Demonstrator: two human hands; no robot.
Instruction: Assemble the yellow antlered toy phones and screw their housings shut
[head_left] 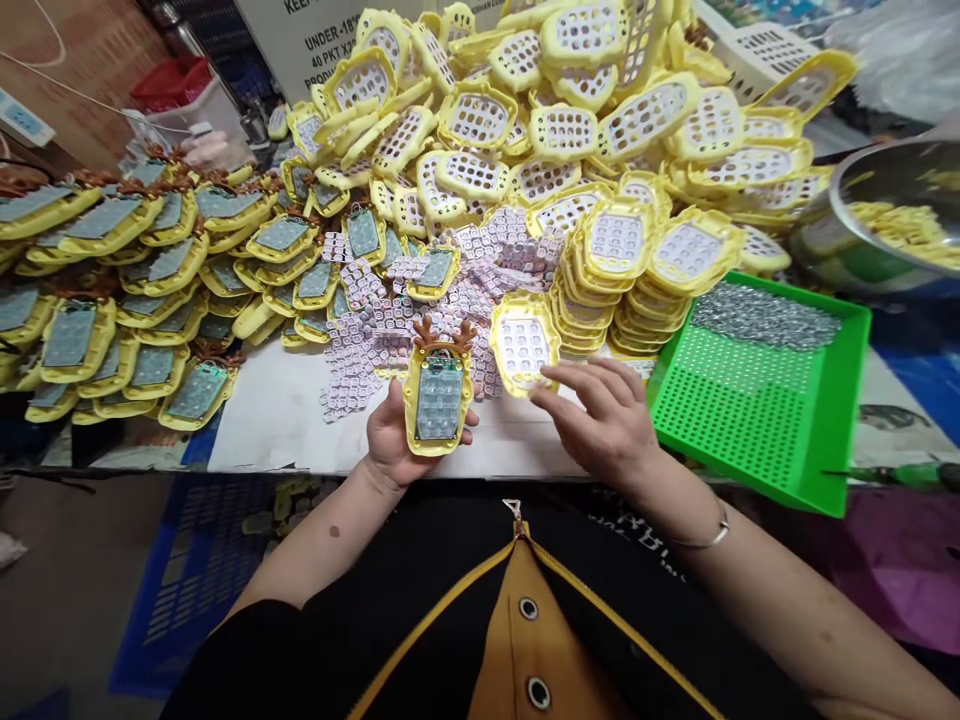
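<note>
My left hand holds a yellow toy phone shell with brown antlers, a green circuit strip and a clear grey keypad inside facing up. To its right, my right hand has its thumb and fingertips at the lower edge of another yellow shell, which has white keys in its face. Whether those fingers grip the shell or only touch it, I cannot tell. Behind both hands lies a heap of pale purple printed key sheets. Stacked yellow shells with white keys rise just beyond my right hand.
A green perforated tray with small silvery parts sits at right, beside a metal bowl of yellow pieces. Empty yellow shells pile up at the back. Filled shells crowd the left. A blue crate stands below the table.
</note>
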